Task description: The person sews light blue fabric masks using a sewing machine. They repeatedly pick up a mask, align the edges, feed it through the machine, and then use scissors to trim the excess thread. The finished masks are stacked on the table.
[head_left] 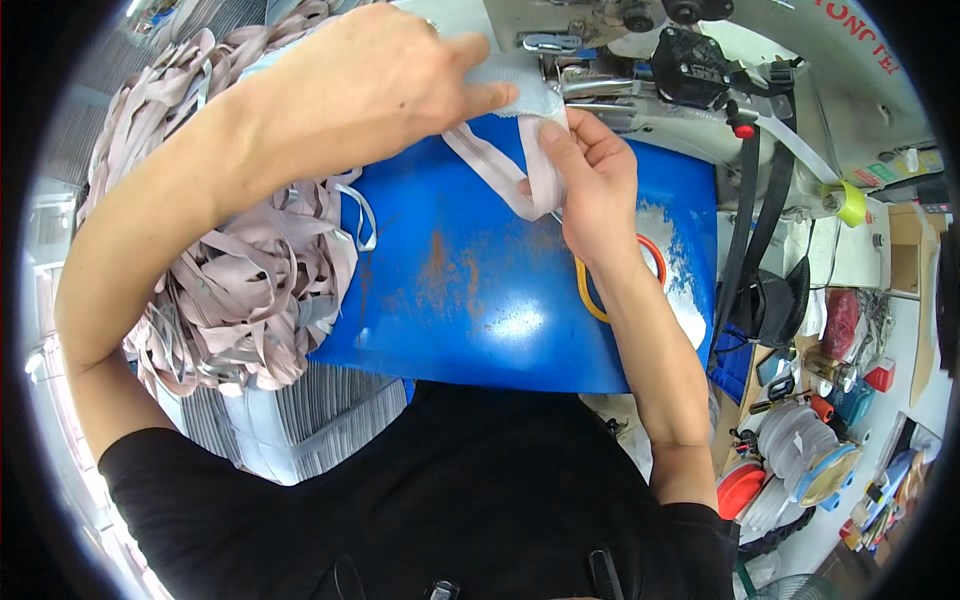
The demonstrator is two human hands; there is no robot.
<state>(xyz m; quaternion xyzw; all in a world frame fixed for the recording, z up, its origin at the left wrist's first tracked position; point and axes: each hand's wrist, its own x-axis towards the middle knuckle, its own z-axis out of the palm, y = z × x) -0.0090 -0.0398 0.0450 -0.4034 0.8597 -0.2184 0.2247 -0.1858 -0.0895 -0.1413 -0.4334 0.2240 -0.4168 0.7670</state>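
My left hand [385, 85] reaches across the top and presses a pale grey fabric piece [520, 90] flat beside the presser foot of a sewing machine [640, 60]. My right hand [590, 180] pinches a pale pink elastic strap [500, 170] that loops down from that fabric onto the blue work plate [480, 300]. Both hands sit close together just in front of the needle area.
A large heap of pink and grey straps [240, 270] lies at the left. Stacked grey fabric pieces [300, 420] sit below it. Orange and yellow scissor handles [645, 255] lie under my right wrist. Thread spools and small tools [810, 450] crowd the right side.
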